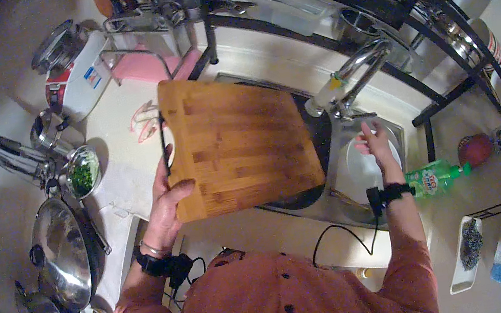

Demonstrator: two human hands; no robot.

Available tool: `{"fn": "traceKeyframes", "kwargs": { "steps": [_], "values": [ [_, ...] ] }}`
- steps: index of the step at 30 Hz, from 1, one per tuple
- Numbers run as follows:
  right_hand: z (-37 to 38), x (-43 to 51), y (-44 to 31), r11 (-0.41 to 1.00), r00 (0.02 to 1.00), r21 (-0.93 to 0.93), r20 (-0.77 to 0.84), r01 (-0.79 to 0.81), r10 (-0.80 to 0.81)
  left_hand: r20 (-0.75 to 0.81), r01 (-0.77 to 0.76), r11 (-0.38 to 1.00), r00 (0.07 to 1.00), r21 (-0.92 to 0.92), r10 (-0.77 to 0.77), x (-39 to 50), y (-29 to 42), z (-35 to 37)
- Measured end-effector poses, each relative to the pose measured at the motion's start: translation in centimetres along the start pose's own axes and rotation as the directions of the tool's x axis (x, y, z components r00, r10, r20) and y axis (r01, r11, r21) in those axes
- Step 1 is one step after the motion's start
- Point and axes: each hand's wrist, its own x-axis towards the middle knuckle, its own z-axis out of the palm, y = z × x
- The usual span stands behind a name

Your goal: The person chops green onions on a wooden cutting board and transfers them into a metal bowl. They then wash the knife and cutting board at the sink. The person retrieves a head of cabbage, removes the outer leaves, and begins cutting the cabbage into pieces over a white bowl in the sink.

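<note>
My left hand (170, 201) grips a wooden cutting board (243, 143) by its left edge, thumb on the top face. The board is held above the double sink and covers much of the left basin (320, 130). My right hand (377, 141) holds nothing; its fingers are apart over the right basin, below the chrome faucet (347, 114). Beneath that hand, a white bowl or plate (355, 167) lies in the basin. Wooden chopsticks (348, 200) appear to rest along the basin's near side.
To the right stand a green dish soap bottle (433, 179) and a white tray (460, 270) with a scouring pad (471, 244). On the left are a metal bowl of chopped greens (82, 175) and a lidded wok (62, 255). A black rack (278, 22) spans behind the sink.
</note>
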Motion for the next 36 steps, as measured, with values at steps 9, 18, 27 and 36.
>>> {"fn": "traceKeyframes", "kwargs": {
  "steps": [9,18,27,36],
  "values": [
    [0.7,5.2,-1.0,0.891,0.996,0.446,0.014,-0.083,0.085,-0.050,-0.028,0.997,0.998,-0.074,0.024,-0.3,-0.3,0.5],
    [1.4,4.1,-1.1,0.884,0.997,0.466,-0.024,-0.050,0.069,-0.041,-0.034,0.995,0.999,-0.092,0.031,0.2,-0.1,0.8],
    [1.5,3.0,-0.7,0.944,0.994,0.313,0.052,-0.105,0.094,-0.024,-0.034,0.997,0.999,-0.063,0.032,0.6,-0.2,0.5],
    [6.2,-7.7,2.7,0.959,0.908,0.093,0.358,-0.267,0.218,0.043,0.074,0.995,0.997,-0.061,-0.072,1.1,-0.3,-1.6]
  ]
}}
